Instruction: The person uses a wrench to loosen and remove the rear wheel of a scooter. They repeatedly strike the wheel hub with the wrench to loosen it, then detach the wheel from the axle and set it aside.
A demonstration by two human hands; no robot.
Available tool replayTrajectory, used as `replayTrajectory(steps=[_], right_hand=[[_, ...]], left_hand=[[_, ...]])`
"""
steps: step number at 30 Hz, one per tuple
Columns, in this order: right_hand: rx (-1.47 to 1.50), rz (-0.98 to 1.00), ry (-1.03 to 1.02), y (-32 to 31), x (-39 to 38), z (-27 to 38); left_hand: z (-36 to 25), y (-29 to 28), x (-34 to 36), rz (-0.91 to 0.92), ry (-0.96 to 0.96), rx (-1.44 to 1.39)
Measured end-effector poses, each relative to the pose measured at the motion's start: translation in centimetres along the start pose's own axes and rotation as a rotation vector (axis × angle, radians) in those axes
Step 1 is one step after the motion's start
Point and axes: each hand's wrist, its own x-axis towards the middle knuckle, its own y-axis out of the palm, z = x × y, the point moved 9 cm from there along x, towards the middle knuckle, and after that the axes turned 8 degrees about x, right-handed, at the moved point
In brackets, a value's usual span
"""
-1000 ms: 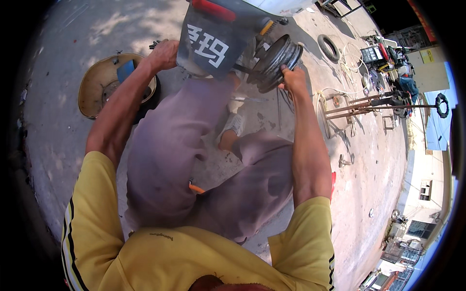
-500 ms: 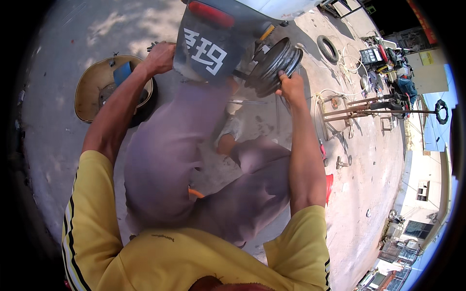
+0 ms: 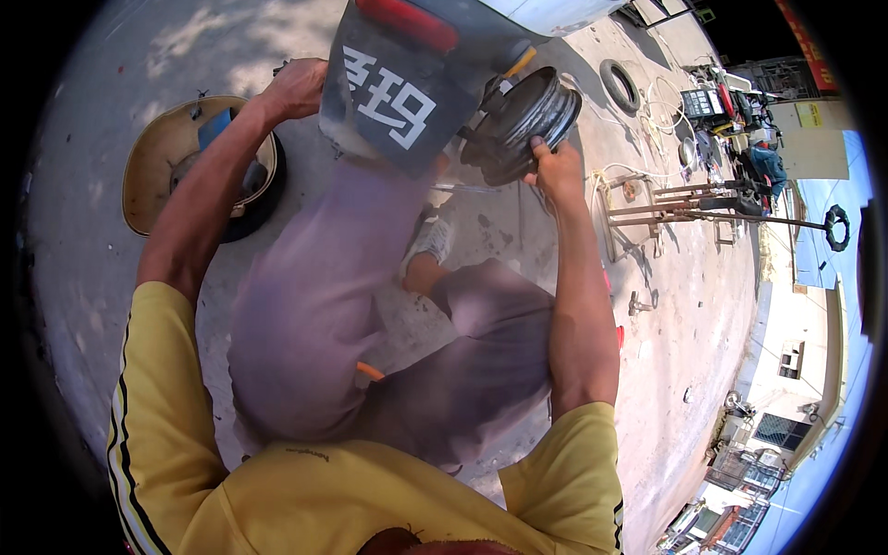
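Note:
A dark rear mudguard with white lettering and a red reflector hangs from a pale vehicle body. My left hand is closed at its left edge, beside a small dark object; what the fingers hold is unclear. A black metal wheel rim, without a tire, sits to the mudguard's right, by an orange-yellow shock spring. My right hand grips the rim's lower edge, thumb on its side. My bent legs are below, one shoe visible between them.
A tan bowl-like container holding a blue piece rests on a dark ring at left. At right lie a loose tire, a pale hose, a metal stand with long bars and piled tools. A white building stands beyond.
My left hand has moved up and leftward, and the mudguard appears shifted left in view. My right hand stays on the rim, which appears slightly shifted.

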Motion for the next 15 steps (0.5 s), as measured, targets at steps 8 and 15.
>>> replayTrajectory(steps=[8, 15], right_hand=[[-0.017, -0.017, 0.012, -0.1, -0.3, 0.5], [0.009, -0.029, 0.007, 0.0, -0.5, 0.6]], left_hand=[[1.3, 0.5, 0.6, -0.065, 0.047, 0.029], [0.7, 1.0, 0.6, -0.041, 0.09, 0.001]])
